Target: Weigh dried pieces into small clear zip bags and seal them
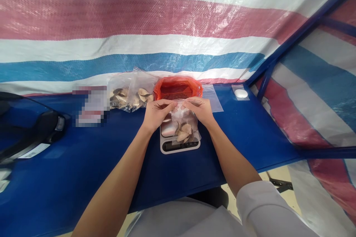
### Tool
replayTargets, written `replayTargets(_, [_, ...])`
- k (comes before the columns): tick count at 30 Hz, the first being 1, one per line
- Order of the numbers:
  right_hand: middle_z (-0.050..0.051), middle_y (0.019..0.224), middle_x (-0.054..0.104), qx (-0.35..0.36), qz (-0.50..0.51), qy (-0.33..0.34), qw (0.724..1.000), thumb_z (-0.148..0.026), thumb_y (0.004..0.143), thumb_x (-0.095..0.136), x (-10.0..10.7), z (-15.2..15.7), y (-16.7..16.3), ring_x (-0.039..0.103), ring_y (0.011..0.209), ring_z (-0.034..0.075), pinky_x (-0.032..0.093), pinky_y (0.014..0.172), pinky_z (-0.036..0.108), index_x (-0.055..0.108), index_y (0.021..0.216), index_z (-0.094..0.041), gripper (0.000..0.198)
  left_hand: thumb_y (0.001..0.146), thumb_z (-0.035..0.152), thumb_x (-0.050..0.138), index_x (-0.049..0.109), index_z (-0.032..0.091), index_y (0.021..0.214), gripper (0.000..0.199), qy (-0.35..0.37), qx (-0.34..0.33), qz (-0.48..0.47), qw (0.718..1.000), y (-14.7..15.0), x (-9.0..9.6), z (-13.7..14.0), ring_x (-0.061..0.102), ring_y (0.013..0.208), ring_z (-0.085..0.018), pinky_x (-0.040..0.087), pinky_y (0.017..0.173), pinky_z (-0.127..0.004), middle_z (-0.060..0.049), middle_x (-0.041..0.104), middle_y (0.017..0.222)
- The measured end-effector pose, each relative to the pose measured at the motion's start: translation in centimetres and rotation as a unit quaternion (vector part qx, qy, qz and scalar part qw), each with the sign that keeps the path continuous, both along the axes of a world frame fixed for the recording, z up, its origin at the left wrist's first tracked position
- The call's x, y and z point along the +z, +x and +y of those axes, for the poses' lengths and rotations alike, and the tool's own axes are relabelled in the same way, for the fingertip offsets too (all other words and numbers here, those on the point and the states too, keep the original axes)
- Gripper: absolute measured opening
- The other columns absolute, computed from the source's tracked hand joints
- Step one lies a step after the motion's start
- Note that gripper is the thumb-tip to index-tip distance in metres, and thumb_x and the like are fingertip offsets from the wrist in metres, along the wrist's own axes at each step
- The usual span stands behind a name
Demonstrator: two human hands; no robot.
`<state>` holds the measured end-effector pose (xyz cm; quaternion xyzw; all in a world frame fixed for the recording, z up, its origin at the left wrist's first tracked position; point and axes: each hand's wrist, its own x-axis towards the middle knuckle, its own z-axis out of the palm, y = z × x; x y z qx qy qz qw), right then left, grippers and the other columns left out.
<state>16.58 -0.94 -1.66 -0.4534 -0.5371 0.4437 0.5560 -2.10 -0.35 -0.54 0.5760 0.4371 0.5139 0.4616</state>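
Gear [44, 133] in black lies at the far left of the desk [111, 163], carrying a white label [35, 150] whose print is too small to read. Next comes an item [93, 107] hidden under pixel blocks, so any writing on it is lost. Just beside it, two clear bags, the first bag [119, 98] and the second bag [141, 96], stand side by side near the tarp [139, 18], both holding pale, dark-edged slices; neither shows legible writing.

The red bag [178, 79] gapes behind the hands, its contents mostly hidden. In front of it, the left hand [157, 110] is nearly closed, thumb and index finger pinching the top edge of the third bag [185, 129]. This clear bag hangs upright between the hands, slices gathered at its bottom, in front of and over the scale [167, 131]; whether it touches the scale I cannot tell. The scale's dark display [172, 145] gives no readable figure, and no brand can be made out. The right hand [200, 109] pinches the same edge, thumb against fingers, fingertips near those of the left.

Behind the right hand lies a flat bag [216, 98]. Farther right, a white case [240, 93] rests on a small clear packet [235, 87], near the blue frame [267, 81].
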Motion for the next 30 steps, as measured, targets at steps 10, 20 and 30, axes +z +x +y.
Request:
replayTargets(10, [0.001,0.067,0.074,0.009,0.007,0.019,1.000,-0.052,0.071,0.081,0.4,-0.1,0.2,0.066,0.063,0.016,0.056,0.063,0.031,0.076,0.072,-0.022,0.031,0.066,0.044,0.088,0.080,0.016,0.076,0.030,0.005,0.006,-0.032,0.999,0.0,0.2,0.0,0.066,0.060,-0.016,0.055,0.061,-0.026,-0.005,0.075,0.066])
replayTargets(20, [0.001,0.072,0.076,0.034,0.001,0.001,0.999,-0.049,0.074,0.081,-0.2,-0.1,0.6,0.068,0.066,0.016,0.054,0.059,0.028,0.078,0.079,-0.022,0.027,0.069,0.044,0.084,0.081,0.016,0.080,0.031,0.012,-0.007,0.010,1.000,-0.1,0.3,-0.2,0.068,0.062,-0.018,0.055,0.060,-0.028,-0.006,0.076,0.068])
replayTargets(30, [0.001,0.072,0.077,0.010,-0.013,-0.002,1.000,-0.048,0.075,0.079,0.5,-0.5,-0.1,0.069,0.068,0.017,0.059,0.060,0.030,0.081,0.075,-0.023,0.025,0.064,0.052,0.087,0.081,0.014,0.081,0.042,-0.005,0.002,0.004,1.000,-0.1,0.4,-0.2,0.069,0.066,-0.020,0.057,0.063,-0.029,-0.009,0.078,0.077])
